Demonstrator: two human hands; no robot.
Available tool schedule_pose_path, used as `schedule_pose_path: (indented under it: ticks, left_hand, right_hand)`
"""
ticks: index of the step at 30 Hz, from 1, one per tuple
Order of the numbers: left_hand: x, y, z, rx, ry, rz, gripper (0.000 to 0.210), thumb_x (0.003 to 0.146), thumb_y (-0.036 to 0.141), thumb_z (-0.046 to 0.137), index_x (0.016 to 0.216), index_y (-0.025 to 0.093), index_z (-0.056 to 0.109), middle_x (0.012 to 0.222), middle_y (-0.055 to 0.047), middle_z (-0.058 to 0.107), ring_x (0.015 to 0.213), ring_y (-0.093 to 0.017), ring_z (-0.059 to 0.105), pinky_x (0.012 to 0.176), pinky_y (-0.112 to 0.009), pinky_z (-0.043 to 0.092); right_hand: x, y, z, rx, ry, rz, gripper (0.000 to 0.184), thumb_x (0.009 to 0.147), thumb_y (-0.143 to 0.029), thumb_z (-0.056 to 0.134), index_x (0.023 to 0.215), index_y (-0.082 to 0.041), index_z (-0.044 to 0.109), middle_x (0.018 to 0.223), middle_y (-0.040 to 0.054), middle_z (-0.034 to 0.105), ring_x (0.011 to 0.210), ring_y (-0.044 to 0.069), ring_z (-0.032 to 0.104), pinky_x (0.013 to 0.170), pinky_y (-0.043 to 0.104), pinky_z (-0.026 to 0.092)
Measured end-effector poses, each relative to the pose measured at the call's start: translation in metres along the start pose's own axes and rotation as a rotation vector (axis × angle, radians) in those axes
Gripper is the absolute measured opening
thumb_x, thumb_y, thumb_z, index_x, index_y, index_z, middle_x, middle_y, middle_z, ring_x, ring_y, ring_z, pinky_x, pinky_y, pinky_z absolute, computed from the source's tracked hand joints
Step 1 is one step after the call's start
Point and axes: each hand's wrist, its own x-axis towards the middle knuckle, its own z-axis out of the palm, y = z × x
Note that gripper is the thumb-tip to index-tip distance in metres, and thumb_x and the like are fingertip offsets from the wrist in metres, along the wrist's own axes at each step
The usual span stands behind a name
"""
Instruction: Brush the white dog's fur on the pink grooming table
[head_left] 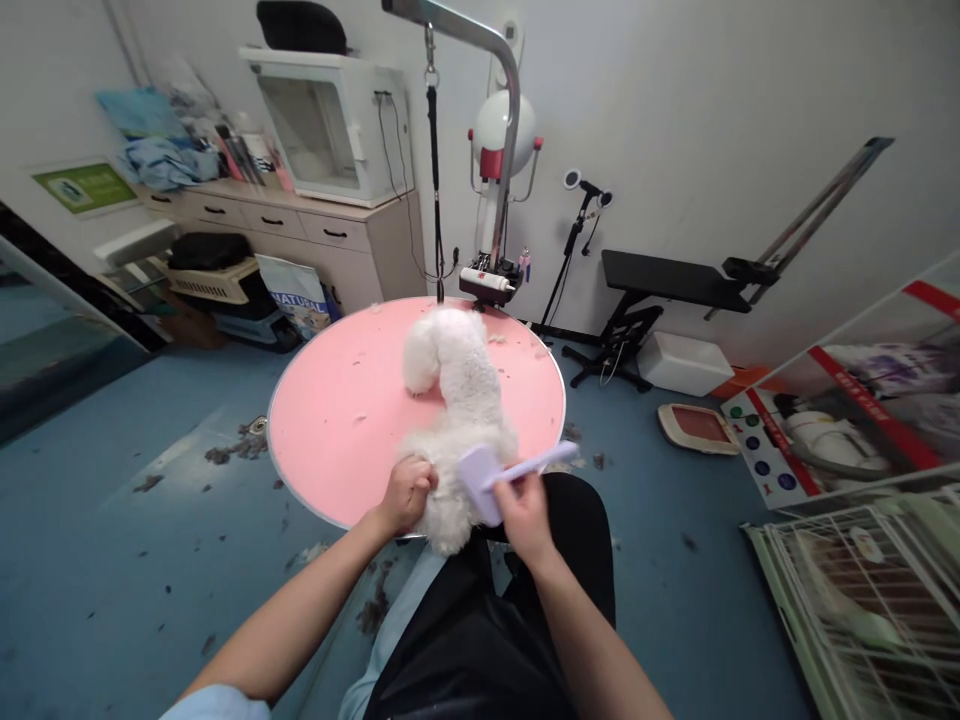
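Note:
A fluffy white dog (469,385) is on the round pink grooming table (322,420), its rear end toward me and its head at the far side. My left hand (409,492) is closed at the left of its hindquarters, fingers curled into the fur; whether they grip a leg or only coat is hidden. In my right hand (526,515) is a lavender slicker brush (480,480), held by the handle. Its broad head lies against or just over the fur at the right rear, with the bristle side turned out of sight.
A metal grooming arm (517,90) with a black hanging strap (433,150) rises behind the table. A white bottle (487,281) sits at its base. Hair clumps (244,440) litter the blue floor. At right stand a black folding table (667,278) and a wire cage (862,590).

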Motion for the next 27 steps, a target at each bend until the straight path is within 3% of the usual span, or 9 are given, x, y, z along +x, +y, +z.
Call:
schedule_pose_path:
  ticks: [2,5,9,13,17,21,24,25,27]
  left_hand:
    - [0.002,0.001,0.0,0.0,0.016,-0.072,0.055,0.096,0.048,0.016,0.063,0.02,0.05,0.056,-0.002,0.053,0.056,-0.015,0.049,0.059,-0.03,0.039]
    - [0.004,0.002,0.0,0.045,0.014,-0.151,0.041,0.094,0.041,0.031,0.069,0.019,0.055,0.06,-0.002,0.058,0.057,-0.015,0.053,0.057,-0.029,0.041]
    - [0.005,0.003,-0.001,0.086,-0.016,-0.119,0.032,0.092,0.031,0.038,0.074,0.018,0.062,0.064,-0.003,0.063,0.061,-0.016,0.057,0.061,-0.029,0.044]
    - [0.005,0.004,-0.007,0.151,-0.064,-0.115,0.024,0.091,0.029,0.047,0.089,0.017,0.068,0.07,-0.005,0.068,0.064,-0.016,0.06,0.062,-0.028,0.045]
    - [0.006,0.004,-0.014,0.26,-0.145,-0.065,0.046,0.078,0.052,0.064,0.102,0.014,0.068,0.06,-0.003,0.063,0.056,-0.016,0.058,0.055,-0.027,0.042]
    - [0.008,0.005,-0.019,0.355,-0.197,-0.056,0.059,0.07,0.06,0.067,0.107,0.013,0.067,0.072,-0.007,0.069,0.064,-0.02,0.063,0.059,-0.029,0.045]
    - [0.009,0.005,-0.02,0.36,-0.222,-0.066,0.06,0.07,0.057,0.069,0.111,0.013,0.064,0.087,-0.01,0.072,0.074,-0.022,0.066,0.066,-0.031,0.048]
    - [0.009,0.005,-0.02,0.364,-0.224,-0.074,0.06,0.07,0.057,0.069,0.111,0.014,0.064,0.092,-0.011,0.072,0.078,-0.023,0.067,0.068,-0.031,0.049]
    - [0.01,0.004,-0.02,0.381,-0.221,-0.095,0.061,0.069,0.057,0.07,0.113,0.014,0.063,0.098,-0.011,0.072,0.083,-0.025,0.067,0.071,-0.032,0.049]
  right_hand:
    - [0.002,-0.001,-0.001,-0.056,-0.073,0.019,0.022,0.075,-0.034,0.062,0.09,-0.019,0.055,0.079,0.0032,0.062,0.072,0.02,0.06,0.067,0.033,0.05]
    - [0.004,-0.002,-0.002,-0.103,0.137,-0.02,0.023,0.077,-0.034,0.059,0.094,-0.019,0.055,0.085,0.0047,0.063,0.079,0.022,0.06,0.073,0.035,0.049]
    - [0.005,-0.002,-0.002,-0.09,-0.125,0.023,0.02,0.076,-0.033,0.06,0.09,-0.019,0.056,0.081,0.0035,0.064,0.075,0.022,0.062,0.069,0.034,0.05]
    - [0.006,-0.004,-0.004,-0.168,0.13,-0.018,0.025,0.078,-0.033,0.058,0.098,-0.019,0.054,0.09,0.0074,0.065,0.085,0.024,0.062,0.076,0.037,0.049]
    - [0.006,-0.007,-0.002,-0.189,-0.137,-0.018,0.023,0.078,-0.034,0.059,0.095,-0.02,0.056,0.087,0.0056,0.065,0.079,0.023,0.062,0.071,0.035,0.05]
    - [0.007,-0.01,0.002,-0.203,0.017,-0.111,0.027,0.081,-0.035,0.056,0.103,-0.019,0.053,0.094,0.008,0.063,0.087,0.024,0.061,0.075,0.037,0.049]
    - [0.009,-0.014,0.004,-0.201,-0.195,-0.141,0.022,0.08,-0.034,0.058,0.097,-0.021,0.055,0.088,0.0057,0.063,0.08,0.023,0.061,0.072,0.036,0.05]
    - [0.011,-0.016,0.004,-0.219,-0.179,-0.137,0.022,0.08,-0.034,0.058,0.096,-0.02,0.055,0.089,0.0064,0.063,0.081,0.024,0.061,0.073,0.037,0.05]
    - [0.014,-0.019,0.003,-0.232,0.015,-0.168,0.024,0.081,-0.035,0.057,0.099,-0.019,0.055,0.096,0.0096,0.062,0.089,0.026,0.059,0.078,0.04,0.049]
